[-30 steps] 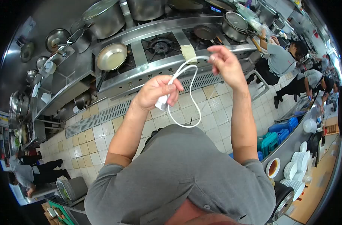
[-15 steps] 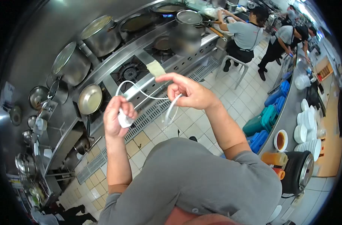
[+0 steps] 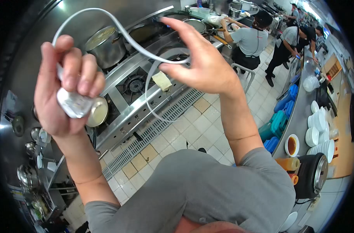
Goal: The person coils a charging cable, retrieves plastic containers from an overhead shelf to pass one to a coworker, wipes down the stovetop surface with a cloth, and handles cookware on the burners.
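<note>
A small white rounded plastic piece (image 3: 74, 104) rests in my left hand (image 3: 66, 83), whose fingers are curled round it. From that hand a white cable (image 3: 124, 33) arches up and across to my right hand (image 3: 208, 66). There it bends back in the gap between thumb and index finger, and its loose part hangs down in a curve. The index finger and thumb of my right hand stand wide apart, and the other fingers are hidden behind the hand. The cable seems to be held at that bend.
Beyond my hands is a steel stove (image 3: 146, 99) with a bare burner (image 3: 134, 85), a folded cloth (image 3: 161, 80) on its edge, a pan (image 3: 98, 112) and a large pot (image 3: 106, 46). Stacked white bowls (image 3: 319, 124) and a sauce bowl (image 3: 291, 145) stand on the right counter. Several co-workers are further back.
Both hands have risen towards the camera, the left moving left, so they are further apart. The cable is drawn into a wider arch, and my right index finger and thumb have spread.
</note>
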Demonstrator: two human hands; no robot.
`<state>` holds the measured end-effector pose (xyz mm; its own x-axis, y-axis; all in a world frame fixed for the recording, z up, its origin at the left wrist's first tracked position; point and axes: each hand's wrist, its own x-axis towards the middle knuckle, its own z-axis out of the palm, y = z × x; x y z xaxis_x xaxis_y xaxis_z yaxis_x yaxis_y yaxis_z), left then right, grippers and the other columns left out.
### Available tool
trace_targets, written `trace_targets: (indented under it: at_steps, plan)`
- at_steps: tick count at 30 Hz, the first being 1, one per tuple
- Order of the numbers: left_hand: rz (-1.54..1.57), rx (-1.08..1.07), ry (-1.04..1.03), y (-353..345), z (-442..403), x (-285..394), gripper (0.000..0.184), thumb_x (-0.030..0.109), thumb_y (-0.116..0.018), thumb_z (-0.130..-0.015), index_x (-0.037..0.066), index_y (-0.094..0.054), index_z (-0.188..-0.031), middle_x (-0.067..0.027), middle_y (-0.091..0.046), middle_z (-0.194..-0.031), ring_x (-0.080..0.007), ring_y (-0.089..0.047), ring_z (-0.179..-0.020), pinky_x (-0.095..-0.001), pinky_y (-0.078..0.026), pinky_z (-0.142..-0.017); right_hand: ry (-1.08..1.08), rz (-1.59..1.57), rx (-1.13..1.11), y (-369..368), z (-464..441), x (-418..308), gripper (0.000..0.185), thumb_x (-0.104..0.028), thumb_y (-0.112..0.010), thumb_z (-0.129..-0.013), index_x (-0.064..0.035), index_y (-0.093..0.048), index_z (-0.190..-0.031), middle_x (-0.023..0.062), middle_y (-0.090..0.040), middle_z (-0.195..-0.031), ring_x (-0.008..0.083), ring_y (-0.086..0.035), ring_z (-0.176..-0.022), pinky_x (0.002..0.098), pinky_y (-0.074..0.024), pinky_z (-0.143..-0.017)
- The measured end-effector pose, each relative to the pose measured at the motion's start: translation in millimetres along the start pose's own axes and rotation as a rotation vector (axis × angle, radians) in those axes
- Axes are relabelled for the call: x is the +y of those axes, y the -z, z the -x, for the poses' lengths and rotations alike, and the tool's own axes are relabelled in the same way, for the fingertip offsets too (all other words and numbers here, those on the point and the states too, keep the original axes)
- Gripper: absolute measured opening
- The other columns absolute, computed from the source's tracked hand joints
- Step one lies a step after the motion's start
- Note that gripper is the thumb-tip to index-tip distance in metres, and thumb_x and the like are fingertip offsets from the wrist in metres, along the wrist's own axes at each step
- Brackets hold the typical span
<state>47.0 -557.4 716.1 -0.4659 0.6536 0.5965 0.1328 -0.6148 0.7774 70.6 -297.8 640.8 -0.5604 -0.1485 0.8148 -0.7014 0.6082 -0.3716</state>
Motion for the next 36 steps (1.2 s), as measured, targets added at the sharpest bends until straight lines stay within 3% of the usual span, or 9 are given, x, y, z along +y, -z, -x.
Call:
trace_targets:
  at_steps: [3, 9, 14, 19, 22, 25, 27, 31, 36]
  plan:
    - [0.033, -0.038, 0.009, -8, -8, -12, 0.039, 0.031, -0.026, -0.107, 0.003, -0.051, -0.115, 0.0006, -0.043, -0.067, -0.0118, -0.04, -0.062, -0.0266, -0.037, -0.057, 0.299, 0.105, 0.061, -3, -20, -27, 0.077, -0.021, -0.071, -0.074, 0.0003, -0.037, -0.139, 0.0253, -0.05, -0.13, 0.0387, -0.049, -0.124, 0.0431, -0.0388, -0.104]
    - [0.037, -0.107, -0.054, -13, -25, 14, 0.043, 0.03, -0.028, -0.107, -0.001, -0.054, -0.119, 0.0002, -0.045, -0.07, -0.0129, -0.042, -0.066, -0.0282, -0.038, -0.06, -0.275, -0.879, -0.354, -36, -47, -30, 0.038, -0.012, -0.063, -0.091, -0.0023, -0.053, -0.126, 0.0058, -0.063, -0.097, 0.0106, -0.062, -0.084, 0.0259, -0.0522, -0.075]
    - [-0.001, 0.035, -0.238, 8, -1, 47, 0.041, 0.026, -0.034, -0.105, -0.003, -0.047, -0.132, 0.0005, -0.048, -0.078, -0.013, -0.041, -0.073, -0.0273, -0.038, -0.062, -0.309, -1.071, -0.551, -68, 0, -9, 0.04, -0.033, -0.049, -0.101, -0.0031, -0.056, -0.127, 0.0075, -0.062, -0.111, 0.0129, -0.061, -0.097, 0.029, -0.0536, -0.083]
    - [0.044, 0.288, -0.168, 36, 42, 18, 0.039, 0.027, -0.035, -0.106, 0.001, -0.047, -0.132, -0.0032, -0.064, -0.101, -0.0145, -0.043, -0.077, -0.028, -0.04, -0.062, -0.364, -1.882, -1.036, -106, 97, -28, 0.073, -0.051, -0.037, -0.1, -0.0014, -0.017, -0.15, 0.0145, -0.063, -0.111, 0.0263, -0.069, -0.088, 0.0374, -0.0532, -0.081]
    - [0.178, 0.218, -0.151, 72, 70, 12, 0.043, 0.031, -0.032, -0.106, 0.003, -0.045, -0.135, -0.0078, -0.064, -0.123, -0.0184, -0.054, -0.088, -0.0289, -0.045, -0.063, -0.387, -1.895, -1.169, -93, 108, -30, 0.06, -0.045, -0.036, -0.102, -0.0035, -0.026, -0.145, 0.0152, -0.066, -0.099, 0.0255, -0.069, -0.084, 0.0404, -0.0537, -0.075]
    - [0.137, 0.311, -0.212, 75, 90, 5, 0.044, 0.031, -0.03, -0.106, 0.003, -0.044, -0.136, -0.0103, -0.06, -0.13, -0.0237, -0.058, -0.112, -0.0304, -0.049, -0.064, -0.59, -1.241, -0.863, -84, 101, -28, 0.045, -0.033, -0.047, -0.101, -0.003, -0.041, -0.134, 0.0157, -0.066, -0.093, 0.0263, -0.068, -0.08, 0.0415, -0.0526, -0.07]
    - [-0.028, 0.573, -0.182, 47, 86, -26, 0.044, 0.029, -0.028, -0.106, 0.001, -0.043, -0.136, -0.0169, -0.051, -0.138, -0.0316, -0.05, -0.128, -0.0278, -0.055, -0.06, -0.127, -0.312, -0.252, -96, 99, -14, 0.029, -0.019, -0.056, -0.094, -0.0031, -0.054, -0.118, 0.0156, -0.064, -0.089, 0.0293, -0.066, -0.079, 0.0418, -0.0523, -0.07]
    - [-0.485, 0.483, 0.301, 14, 82, -85, 0.034, 0.022, -0.049, -0.1, -0.002, -0.053, -0.124, -0.0172, -0.063, -0.12, -0.0092, -0.061, -0.065, -0.0201, -0.049, -0.051, -0.077, -0.158, -0.571, -65, 74, -24, 0.017, -0.012, -0.059, -0.09, -0.0021, -0.062, -0.104, 0.0163, -0.064, -0.089, 0.0321, -0.064, -0.081, 0.0417, -0.0519, -0.072]
    - [-0.09, 0.204, 0.542, 36, 98, -126, 0.046, 0.029, -0.046, -0.101, -0.008, -0.049, -0.128, -0.024, -0.064, -0.115, -0.0297, -0.068, -0.098, -0.0229, -0.051, -0.057, -0.105, -0.395, 0.015, -50, 37, 6, 0.017, -0.015, -0.061, -0.093, 0.0008, -0.067, -0.094, 0.0034, -0.062, -0.075, 0.0142, -0.057, -0.066, 0.0269, -0.0449, -0.059]
